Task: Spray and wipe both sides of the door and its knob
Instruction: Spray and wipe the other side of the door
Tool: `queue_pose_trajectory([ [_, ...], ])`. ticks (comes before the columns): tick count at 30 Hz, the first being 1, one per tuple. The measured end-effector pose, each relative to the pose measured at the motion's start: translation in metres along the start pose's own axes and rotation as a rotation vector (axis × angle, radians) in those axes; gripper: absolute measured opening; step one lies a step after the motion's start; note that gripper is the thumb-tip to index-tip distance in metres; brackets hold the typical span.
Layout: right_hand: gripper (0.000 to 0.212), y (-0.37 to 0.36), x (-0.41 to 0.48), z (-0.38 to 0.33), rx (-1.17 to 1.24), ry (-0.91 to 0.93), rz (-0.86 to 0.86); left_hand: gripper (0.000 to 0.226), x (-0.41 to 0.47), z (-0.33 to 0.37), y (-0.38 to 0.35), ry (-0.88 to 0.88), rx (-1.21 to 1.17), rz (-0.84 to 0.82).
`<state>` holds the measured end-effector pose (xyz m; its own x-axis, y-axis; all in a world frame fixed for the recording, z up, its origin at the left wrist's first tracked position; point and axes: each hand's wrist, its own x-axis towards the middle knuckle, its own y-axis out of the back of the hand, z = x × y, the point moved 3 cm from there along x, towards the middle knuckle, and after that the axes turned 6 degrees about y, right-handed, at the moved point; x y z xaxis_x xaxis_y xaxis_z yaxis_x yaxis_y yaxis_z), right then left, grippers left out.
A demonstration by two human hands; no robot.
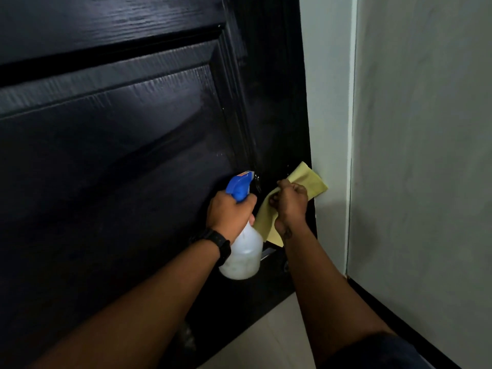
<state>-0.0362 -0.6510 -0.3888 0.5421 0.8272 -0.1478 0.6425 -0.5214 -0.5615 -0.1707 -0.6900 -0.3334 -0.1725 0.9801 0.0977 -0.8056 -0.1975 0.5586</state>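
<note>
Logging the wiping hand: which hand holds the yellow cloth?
The right hand, gripping the yellow cloth at the edge of the door. The left hand, with the black wristwatch, holds the spray bottle instead.

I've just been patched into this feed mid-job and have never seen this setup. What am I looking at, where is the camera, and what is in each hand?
There is no machine here: a person is working with bare hands. The single picture comes from a wide-angle camera worn on their head, looking forward and down, so both forearms reach in from the bottom edge. The left hand has its grip on a clear spray bottle with a blue trigger head, its nozzle towards the dark panelled door. The right hand holds a yellow cloth against the door near its edge, beside the pale wall. A black watch sits on the left wrist. Light floor tiles show below.
</note>
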Motion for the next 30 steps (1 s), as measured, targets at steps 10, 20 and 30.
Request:
queue_pose_trajectory([
  [10, 0.022, -0.006, -0.002, 0.002, -0.286, 0.082, 0.032, 0.041, -0.001, 0.009, 0.004, -0.01, 0.096, -0.025],
  [20, 0.035, -0.023, -0.005, 0.001, -0.195, 0.035, 0.002, 0.037, -0.008, 0.026, 0.013, -0.047, 0.067, 0.01],
  [30, 0.008, -0.06, -0.022, -0.063, 0.212, 0.048, -0.209, 0.033, -0.013, 0.048, 0.034, -0.112, -0.115, 0.066],
])
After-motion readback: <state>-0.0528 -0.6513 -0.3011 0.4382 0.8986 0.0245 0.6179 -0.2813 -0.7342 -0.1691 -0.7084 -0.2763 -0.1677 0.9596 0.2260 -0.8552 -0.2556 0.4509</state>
